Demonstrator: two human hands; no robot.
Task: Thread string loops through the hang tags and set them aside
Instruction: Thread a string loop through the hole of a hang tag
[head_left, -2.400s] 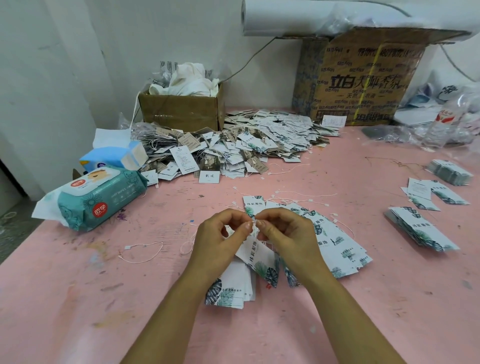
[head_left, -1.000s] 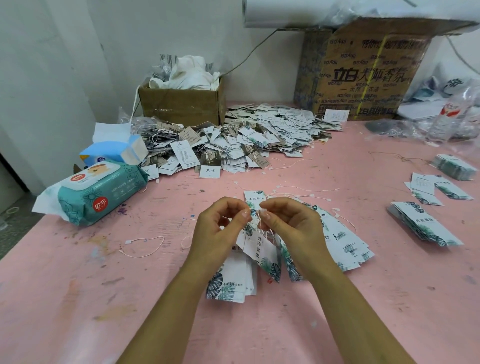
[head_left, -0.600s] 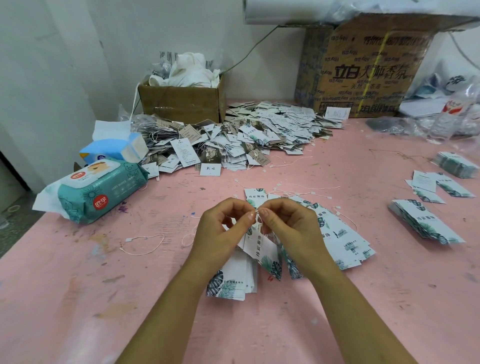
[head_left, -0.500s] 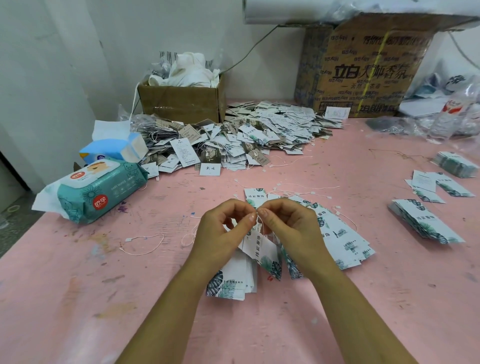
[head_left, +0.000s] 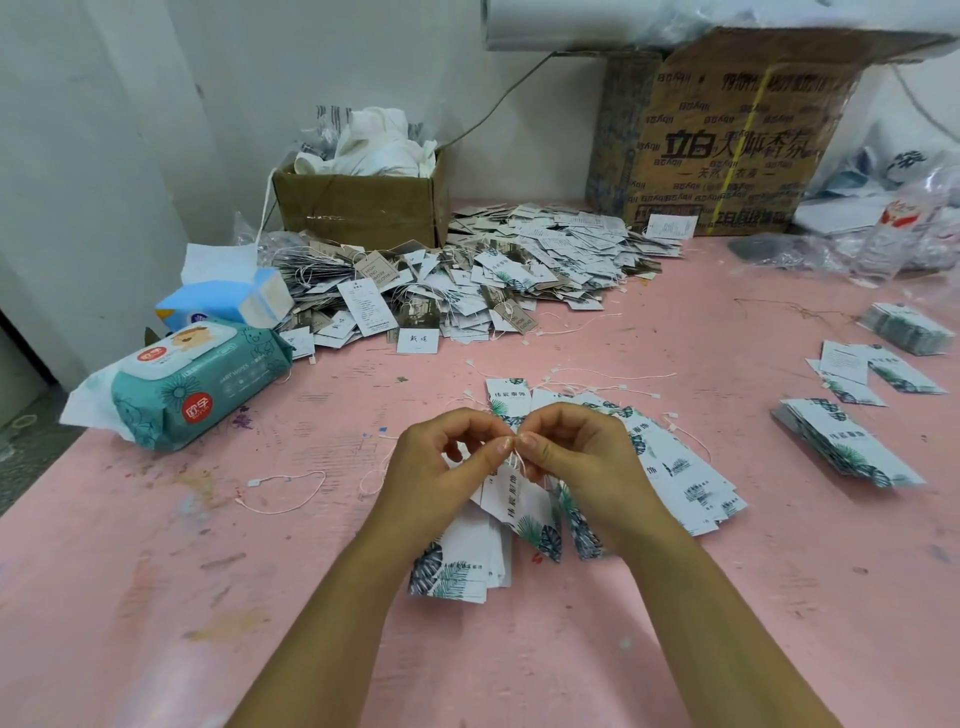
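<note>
- One hang tag (head_left: 522, 512): a white card with Chinese lettering and a dark green leaf print at its lower end. It dangles tilted beneath the left hand (head_left: 441, 467) and right hand (head_left: 582, 457).
- A string loop (head_left: 516, 464): thin white thread at that tag's top, pinched by both hands' fingertips.
- The fanned tags (head_left: 685, 478): same design, spread flat just right of the hands, with white strings trailing from their far ends.
- A tag stack (head_left: 457, 569): lying flat below the left hand.
- A loose string (head_left: 283, 491): lying curled, well to the left.
</note>
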